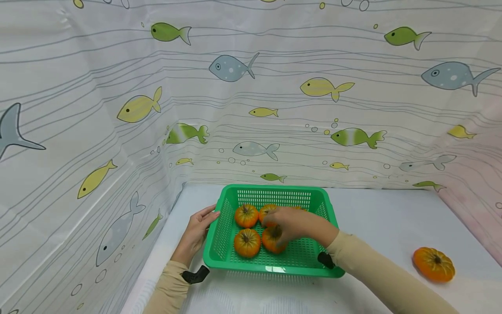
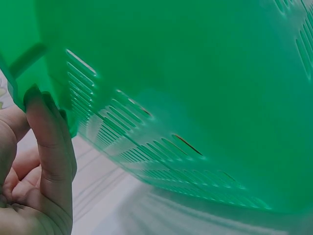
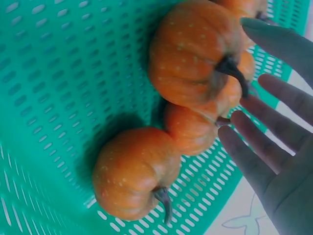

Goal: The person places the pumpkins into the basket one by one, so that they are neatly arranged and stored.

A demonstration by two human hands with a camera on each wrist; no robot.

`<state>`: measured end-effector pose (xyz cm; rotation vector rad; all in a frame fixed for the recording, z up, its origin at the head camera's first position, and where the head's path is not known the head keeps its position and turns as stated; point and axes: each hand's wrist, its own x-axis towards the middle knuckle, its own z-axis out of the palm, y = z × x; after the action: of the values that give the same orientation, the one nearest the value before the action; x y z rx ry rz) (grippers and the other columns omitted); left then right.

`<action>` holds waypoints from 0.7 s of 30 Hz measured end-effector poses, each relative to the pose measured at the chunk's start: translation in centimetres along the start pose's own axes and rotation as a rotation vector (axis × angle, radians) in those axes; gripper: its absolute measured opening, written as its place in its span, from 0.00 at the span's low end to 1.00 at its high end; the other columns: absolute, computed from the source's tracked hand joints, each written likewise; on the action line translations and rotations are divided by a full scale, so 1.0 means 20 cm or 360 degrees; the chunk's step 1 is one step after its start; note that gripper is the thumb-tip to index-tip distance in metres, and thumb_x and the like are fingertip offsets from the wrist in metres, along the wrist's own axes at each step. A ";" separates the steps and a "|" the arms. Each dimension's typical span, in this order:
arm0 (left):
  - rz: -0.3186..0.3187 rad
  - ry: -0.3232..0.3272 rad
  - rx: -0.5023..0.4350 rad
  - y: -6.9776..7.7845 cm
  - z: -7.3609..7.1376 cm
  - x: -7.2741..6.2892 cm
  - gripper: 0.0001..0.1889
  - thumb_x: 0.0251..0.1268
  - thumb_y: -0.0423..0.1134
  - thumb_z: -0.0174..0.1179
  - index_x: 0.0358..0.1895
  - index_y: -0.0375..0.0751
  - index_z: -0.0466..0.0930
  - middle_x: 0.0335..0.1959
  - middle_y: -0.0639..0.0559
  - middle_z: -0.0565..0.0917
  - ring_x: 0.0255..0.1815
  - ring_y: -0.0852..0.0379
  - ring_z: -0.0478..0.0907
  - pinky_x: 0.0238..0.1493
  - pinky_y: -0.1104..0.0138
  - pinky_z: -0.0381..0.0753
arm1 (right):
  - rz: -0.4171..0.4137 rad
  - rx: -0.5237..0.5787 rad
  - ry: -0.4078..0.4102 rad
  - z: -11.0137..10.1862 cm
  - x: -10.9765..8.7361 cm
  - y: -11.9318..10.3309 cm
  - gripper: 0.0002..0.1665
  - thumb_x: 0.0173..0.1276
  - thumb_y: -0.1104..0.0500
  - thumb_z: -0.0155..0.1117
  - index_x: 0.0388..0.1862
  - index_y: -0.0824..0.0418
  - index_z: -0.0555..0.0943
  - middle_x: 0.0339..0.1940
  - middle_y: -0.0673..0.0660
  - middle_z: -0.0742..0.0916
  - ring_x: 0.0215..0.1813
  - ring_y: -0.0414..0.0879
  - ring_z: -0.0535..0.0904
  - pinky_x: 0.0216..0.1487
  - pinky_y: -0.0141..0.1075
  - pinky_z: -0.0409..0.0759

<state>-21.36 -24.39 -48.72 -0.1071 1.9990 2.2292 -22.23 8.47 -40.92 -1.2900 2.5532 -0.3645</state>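
A green plastic basket (image 1: 243, 265) with slotted walls stands in front of me. My left hand (image 1: 196, 229) holds its left rim; in the left wrist view the fingertips (image 2: 35, 100) meet the rim's lip. Several small orange pumpkins lie inside, among them a front left pumpkin (image 1: 247, 243) and a back left pumpkin (image 1: 246, 216). My right hand (image 1: 292, 224) reaches in over the front middle pumpkin (image 1: 271, 242) and partly hides those behind. The right wrist view shows its fingers spread beside a large pumpkin (image 3: 190, 54), near the dark stem, with nothing gripped.
Another orange pumpkin (image 1: 433, 264) lies on the white table (image 1: 376, 222), right of the basket and beyond my right sleeve (image 1: 376, 270). A fish-patterned curtain (image 1: 290, 131) hangs behind the table and along both sides.
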 end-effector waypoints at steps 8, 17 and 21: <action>0.0007 -0.0010 0.0021 0.00 -0.01 0.01 0.29 0.77 0.38 0.60 0.76 0.35 0.67 0.42 0.59 0.88 0.40 0.64 0.89 0.42 0.69 0.91 | 0.0106 0.0007 0.0025 -0.07 -0.04 0.00 0.37 0.59 0.52 0.82 0.67 0.59 0.81 0.68 0.55 0.83 0.71 0.53 0.78 0.70 0.48 0.80; 0.0003 -0.0014 0.0036 0.00 -0.01 0.01 0.29 0.77 0.39 0.61 0.76 0.36 0.67 0.43 0.59 0.87 0.40 0.63 0.89 0.42 0.69 0.91 | 0.0148 0.0076 0.0115 -0.15 -0.13 0.02 0.39 0.58 0.52 0.83 0.68 0.58 0.80 0.68 0.57 0.83 0.71 0.56 0.77 0.71 0.53 0.79; 0.0007 -0.0019 0.0035 0.00 -0.01 0.01 0.29 0.77 0.39 0.61 0.76 0.36 0.66 0.44 0.58 0.87 0.41 0.63 0.89 0.43 0.68 0.91 | 0.0171 0.0073 0.0153 -0.18 -0.16 0.04 0.38 0.58 0.50 0.83 0.67 0.56 0.81 0.68 0.56 0.83 0.71 0.56 0.77 0.70 0.54 0.79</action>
<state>-21.46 -24.52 -48.81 -0.0863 2.0189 2.2047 -22.14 11.94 -37.54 -1.1404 2.6637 -0.4705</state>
